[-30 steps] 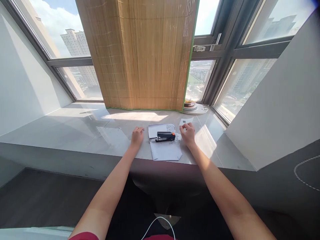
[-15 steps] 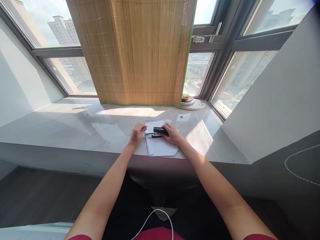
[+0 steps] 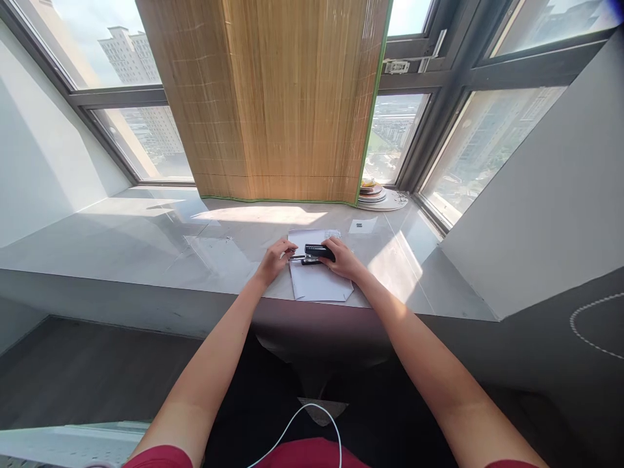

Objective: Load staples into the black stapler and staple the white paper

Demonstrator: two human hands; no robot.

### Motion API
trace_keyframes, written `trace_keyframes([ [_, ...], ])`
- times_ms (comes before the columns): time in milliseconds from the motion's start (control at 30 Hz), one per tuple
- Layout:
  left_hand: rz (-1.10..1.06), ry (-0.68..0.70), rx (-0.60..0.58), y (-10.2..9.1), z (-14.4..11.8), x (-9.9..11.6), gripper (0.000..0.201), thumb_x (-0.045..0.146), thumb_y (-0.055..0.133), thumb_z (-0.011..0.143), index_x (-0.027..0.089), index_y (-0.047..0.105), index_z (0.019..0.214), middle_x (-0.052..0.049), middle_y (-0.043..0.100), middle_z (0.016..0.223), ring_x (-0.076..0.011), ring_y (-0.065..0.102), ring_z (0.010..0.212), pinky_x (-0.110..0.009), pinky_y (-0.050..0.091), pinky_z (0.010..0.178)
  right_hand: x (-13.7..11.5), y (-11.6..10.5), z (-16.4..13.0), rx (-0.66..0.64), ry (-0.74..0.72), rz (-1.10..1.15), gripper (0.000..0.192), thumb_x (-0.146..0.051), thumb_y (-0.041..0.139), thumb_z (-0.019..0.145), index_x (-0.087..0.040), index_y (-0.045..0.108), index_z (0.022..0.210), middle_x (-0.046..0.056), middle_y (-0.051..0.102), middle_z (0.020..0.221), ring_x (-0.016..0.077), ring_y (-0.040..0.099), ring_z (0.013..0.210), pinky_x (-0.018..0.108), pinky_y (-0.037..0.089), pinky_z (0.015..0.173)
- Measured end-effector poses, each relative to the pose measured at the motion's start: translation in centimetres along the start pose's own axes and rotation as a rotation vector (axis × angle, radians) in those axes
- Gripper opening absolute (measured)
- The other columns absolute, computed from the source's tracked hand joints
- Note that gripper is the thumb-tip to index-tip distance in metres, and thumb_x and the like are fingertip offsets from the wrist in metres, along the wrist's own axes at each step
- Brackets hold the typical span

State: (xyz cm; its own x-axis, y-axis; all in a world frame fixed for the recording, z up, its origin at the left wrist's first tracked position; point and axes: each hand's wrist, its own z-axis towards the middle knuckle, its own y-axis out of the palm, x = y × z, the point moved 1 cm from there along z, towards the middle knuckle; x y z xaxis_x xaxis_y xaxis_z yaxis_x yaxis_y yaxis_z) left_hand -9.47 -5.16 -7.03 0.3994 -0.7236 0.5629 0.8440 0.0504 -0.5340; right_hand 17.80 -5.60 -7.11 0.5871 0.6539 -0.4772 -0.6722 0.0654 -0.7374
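Observation:
A black stapler lies on a white sheet of paper near the front edge of a grey window ledge. My right hand is wrapped over the stapler's right end and grips it. My left hand reaches in from the left, its fingertips pinched at the stapler's metal front end; what they pinch is too small to make out.
A small white slip with a dark mark lies behind the paper. Stacked plates stand at the back right by the window. A bamboo blind hangs behind. A grey wall bounds the right.
My right hand moved left from beside the small slip onto the stapler and closed on it. My left hand shifted right to the stapler's front end.

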Motion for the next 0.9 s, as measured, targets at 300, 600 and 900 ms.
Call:
trace_keyframes([
  [300, 0.140, -0.043, -0.044, -0.30, 0.30, 0.76, 0.014, 0.028, 0.066, 0.099, 0.024, 0.077, 0.104, -0.007, 0.071, 0.099, -0.0241, 0.063, 0.099, -0.042, 0.052, 0.094, -0.05, -0.08, 0.08, -0.006, 0.013, 0.022, 0.022, -0.030, 0.066, 0.092, -0.025, 0.059, 0.113, 0.009, 0.061, 0.112, 0.0285, 0.055, 0.103, 0.041, 0.047, 0.089],
  [600, 0.173, -0.012, -0.155, 0.06, 0.47, 0.39, 0.016, 0.033, 0.071, 0.096, 0.022, 0.080, 0.102, -0.008, 0.072, 0.101, -0.0258, 0.059, 0.101, -0.043, 0.050, 0.093, 0.29, 0.12, 0.07, 0.006, 0.001, 0.020, 0.023, -0.029, 0.066, 0.092, -0.025, 0.058, 0.114, 0.009, 0.061, 0.112, 0.0285, 0.055, 0.103, 0.041, 0.047, 0.089],
  [900, 0.128, -0.100, -0.173, 0.03, 0.38, -0.16, 0.019, 0.038, 0.072, 0.094, 0.023, 0.082, 0.101, -0.007, 0.072, 0.098, -0.0260, 0.061, 0.101, -0.042, 0.052, 0.091, 0.21, 0.10, 0.08, 0.009, -0.005, 0.029, 0.022, -0.030, 0.066, 0.093, -0.025, 0.059, 0.113, 0.009, 0.061, 0.111, 0.0287, 0.056, 0.104, 0.041, 0.047, 0.091],
])
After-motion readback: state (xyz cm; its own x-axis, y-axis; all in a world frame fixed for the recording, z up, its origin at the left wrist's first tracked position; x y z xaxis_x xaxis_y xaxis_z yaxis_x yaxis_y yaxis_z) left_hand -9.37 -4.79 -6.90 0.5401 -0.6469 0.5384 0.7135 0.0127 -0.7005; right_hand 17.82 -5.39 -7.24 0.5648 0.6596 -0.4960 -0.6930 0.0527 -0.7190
